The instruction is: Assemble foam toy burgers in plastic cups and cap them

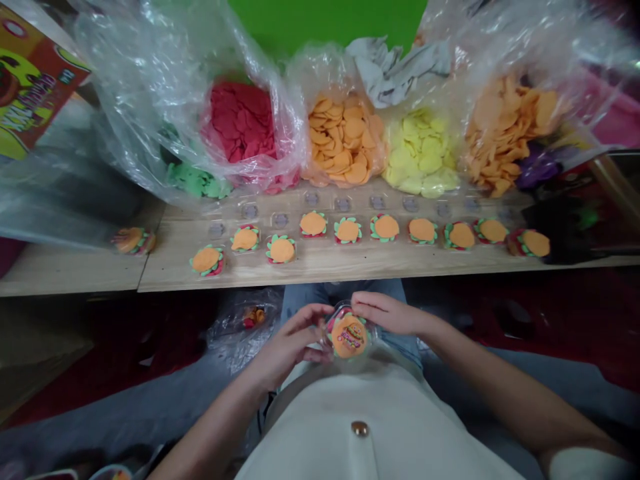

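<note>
Head view showed a wooden bench (350,267) across the far side, carrying a row of foam burger stacks (348,231) with small clear lids (343,204) just behind them. Farther back stood plastic bags of red discs (243,127), orange discs (343,143) and yellow discs (423,153). Near the lap, a clear case (349,335) with an orange-topped stack inside sat between both hands. The left hand (293,347) curled against its left edge and the right hand (387,313) pinched its far right rim, both closed on it.
</note>
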{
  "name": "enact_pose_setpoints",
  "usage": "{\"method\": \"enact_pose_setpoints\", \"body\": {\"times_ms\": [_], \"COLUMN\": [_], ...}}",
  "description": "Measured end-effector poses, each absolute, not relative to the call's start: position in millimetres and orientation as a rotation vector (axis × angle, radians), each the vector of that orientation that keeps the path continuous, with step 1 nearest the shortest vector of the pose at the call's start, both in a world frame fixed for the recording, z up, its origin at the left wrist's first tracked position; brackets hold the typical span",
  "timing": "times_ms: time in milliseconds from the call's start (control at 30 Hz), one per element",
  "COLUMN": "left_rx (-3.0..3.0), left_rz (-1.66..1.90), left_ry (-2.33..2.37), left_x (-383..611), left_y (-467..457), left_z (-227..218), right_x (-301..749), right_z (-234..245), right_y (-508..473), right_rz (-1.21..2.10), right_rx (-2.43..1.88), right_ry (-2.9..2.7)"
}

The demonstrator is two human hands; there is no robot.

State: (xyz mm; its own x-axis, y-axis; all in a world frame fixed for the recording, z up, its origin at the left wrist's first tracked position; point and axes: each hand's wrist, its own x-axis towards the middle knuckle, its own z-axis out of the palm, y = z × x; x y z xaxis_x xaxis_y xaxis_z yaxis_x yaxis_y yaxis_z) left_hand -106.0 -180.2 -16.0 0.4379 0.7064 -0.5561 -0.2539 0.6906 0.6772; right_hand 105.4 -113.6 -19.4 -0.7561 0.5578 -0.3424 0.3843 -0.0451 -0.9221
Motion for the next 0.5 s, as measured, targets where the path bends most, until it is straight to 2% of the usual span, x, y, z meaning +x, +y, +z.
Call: {"method": "enact_pose_setpoints", "body": {"times_ms": [100,167,300,500], "left_rx": [0.637,0.711,0.692,0.711], "left_rz": [0.535,0.595,0.752,0.845], "left_ry": [0.85,0.897,1.0,1.08], "left_x": [-101.4,-95.0,-83.6,-77.5], "left_y": [-171.2,-167.8,-165.1,-165.6], "left_z": [-13.2,-15.5,-21.6,-20.8], "right_x": [98.1,93.3,97.0,106.3], "right_z": [-5.0,1.1,1.2,-6.5], "right_y": [-96.3,-91.1,-98.3,-119.2], "right_rz": [1.783,1.709,1.668,1.551], "right_rx": [-0.833,-0.868,-1.193,-1.269], "right_ry": [-2.38,-2.454,-2.331,-2.106]}}
